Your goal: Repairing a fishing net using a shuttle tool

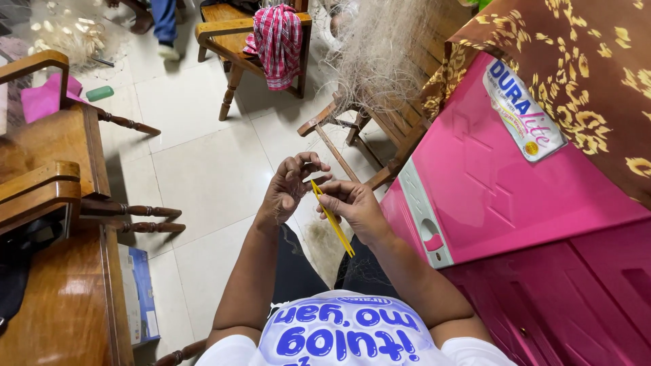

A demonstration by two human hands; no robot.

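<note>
1. Fingers of my right hand [356,203] are pinched on a yellow netting needle [332,218], grasping it near its upper end; the rest of the needle slants down and to the right, toward my lap.
2. Fingers of my left hand [288,186] are curled inward, tips bent toward the needle's top. I cannot tell whether they grip any thread, as it is too fine to see there.
3. Both of my hands are held close together above my knees, nearly touching at the fingertips.
4. Fine pale fishing net [376,57] hangs in a tangled mass over the wooden bench [380,129] ahead of my hands; some mesh also lies across my dark trousers [298,271].
5. To my right stands a pink plastic cabinet [502,203] with a brown and gold patterned cloth [583,74] draped over its top.
6. Ahead and to the left, a wooden chair [230,41] carries a red checked cloth [277,41] over its back.
7. At far left are wooden armchairs [54,163], with a pink cloth [44,98] and a small green object [100,93] just beyond them.
8. A blue and white box [139,291] lies on the pale tiled floor [196,169] beside the nearest armchair.
</note>
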